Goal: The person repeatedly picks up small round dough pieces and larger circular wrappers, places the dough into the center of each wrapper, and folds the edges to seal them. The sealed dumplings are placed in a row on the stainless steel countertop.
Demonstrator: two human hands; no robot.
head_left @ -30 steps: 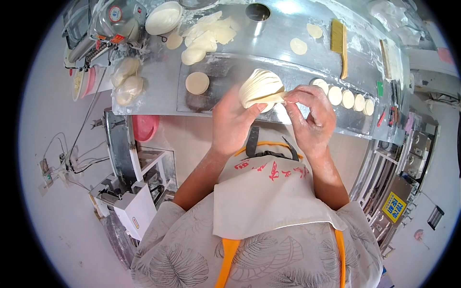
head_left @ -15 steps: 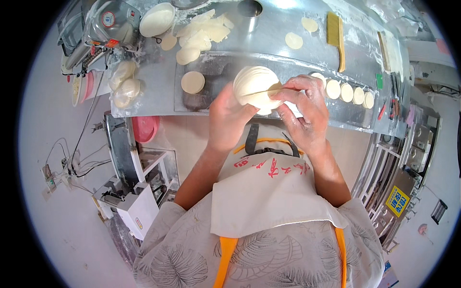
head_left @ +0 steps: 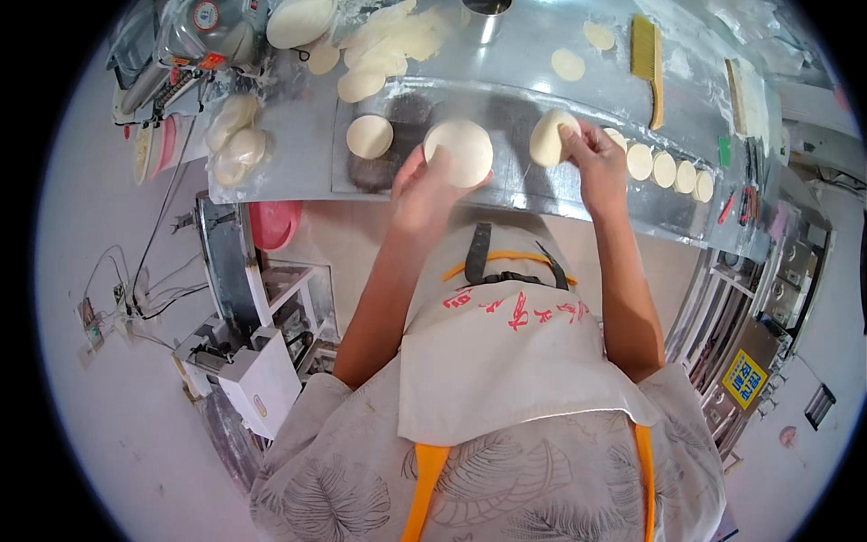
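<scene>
A stack of round, pale dough wrappers (head_left: 465,149) rests in my left hand (head_left: 421,191), the thumb lying across its top. Off to the right, my right hand (head_left: 600,167) pinches a thin portion of wrappers (head_left: 547,140) between thumb and fingers, apart from the stack and over the dark tray area. How many wrappers it holds I cannot tell. Left of my left hand, another round stack of wrappers (head_left: 369,136) sits on the steel table. Several small wrapper stacks (head_left: 664,169) stand in a row beyond my right hand, the nearest partly hidden by it.
On the metal table (head_left: 298,163) lie loose dough sheets (head_left: 388,45), two single rounds (head_left: 568,65) and a wooden-handled brush (head_left: 645,54). A metal cylinder (head_left: 488,5) stands at the back. Bagged dough (head_left: 237,144) lies at left, below a machine (head_left: 212,36). Tools (head_left: 751,181) lie at right.
My hands were together on one fanned stack; now they are apart. The right hand has moved right with a portion of wrappers, while the left keeps the squared-up stack.
</scene>
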